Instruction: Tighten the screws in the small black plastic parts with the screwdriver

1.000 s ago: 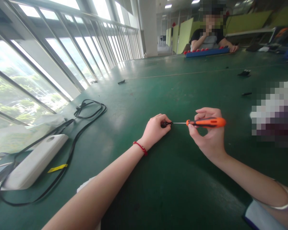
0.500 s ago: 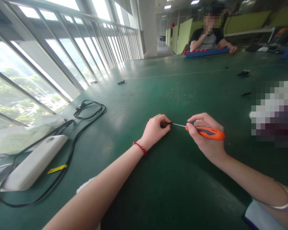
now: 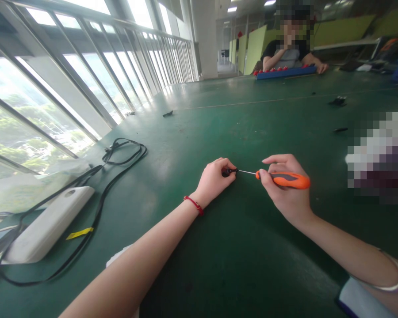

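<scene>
Just above the green table [image 3: 199,132], my left hand [image 3: 215,176] is closed round a small black part [image 3: 230,171], whose kind I cannot make out because the fingers cover much of it. An orange and grey screwdriver [image 3: 290,179] lies across my right hand [image 3: 287,190], with the thumb against the front of its handle and the index finger raised off it. Its thin metal shaft points left, and the tip meets the black part at my left fingertips.
A white power bank-like case [image 3: 49,225] and a looped black cable [image 3: 102,198] lie at left by the railing [image 3: 126,66]. Small black pieces [image 3: 337,101] are scattered on the table. Across it a person [image 3: 288,48] sits behind a blue tray [image 3: 285,73] of red items.
My right index finger has lifted away from the screwdriver, and the handle has turned slightly in the hand. My left hand and the black part stay in place.
</scene>
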Available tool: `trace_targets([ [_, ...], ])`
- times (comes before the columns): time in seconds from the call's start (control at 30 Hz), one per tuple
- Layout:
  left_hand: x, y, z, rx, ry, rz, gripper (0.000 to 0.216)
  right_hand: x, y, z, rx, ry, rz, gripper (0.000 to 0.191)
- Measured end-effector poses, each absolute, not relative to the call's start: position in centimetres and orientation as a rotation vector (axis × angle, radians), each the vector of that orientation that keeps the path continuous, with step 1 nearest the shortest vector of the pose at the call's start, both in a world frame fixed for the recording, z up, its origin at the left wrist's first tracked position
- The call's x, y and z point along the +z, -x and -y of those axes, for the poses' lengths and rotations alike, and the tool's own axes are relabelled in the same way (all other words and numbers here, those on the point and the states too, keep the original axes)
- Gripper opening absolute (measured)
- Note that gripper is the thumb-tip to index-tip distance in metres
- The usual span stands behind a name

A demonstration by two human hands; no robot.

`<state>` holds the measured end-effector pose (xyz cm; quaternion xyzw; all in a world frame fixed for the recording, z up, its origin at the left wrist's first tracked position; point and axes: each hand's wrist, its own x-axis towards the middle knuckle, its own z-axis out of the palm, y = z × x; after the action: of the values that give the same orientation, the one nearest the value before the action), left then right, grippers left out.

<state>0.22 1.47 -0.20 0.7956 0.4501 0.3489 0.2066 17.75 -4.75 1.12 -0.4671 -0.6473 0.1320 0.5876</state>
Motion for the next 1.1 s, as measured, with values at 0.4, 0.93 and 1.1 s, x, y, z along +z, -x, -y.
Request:
trace_targets([
  [0.4,-0.36,-0.18,-1.59,0.977,-2.200,-1.247,0.009,1.25,-17.74,4.49,0.318,1.053,1.443,0.016],
  [0.93,-0.31,-0.18,-1.57,0.969,-2.207,-1.247,0.009,1.07,-17.87,4.45,0.309,1.058,1.467,0.030],
  [1.1,-0.40,-0.18,-1.60,0.972,-2.204,-1.245,0.009,1.19,-17.67,4.79,0.310,1.172,1.532,0.008],
])
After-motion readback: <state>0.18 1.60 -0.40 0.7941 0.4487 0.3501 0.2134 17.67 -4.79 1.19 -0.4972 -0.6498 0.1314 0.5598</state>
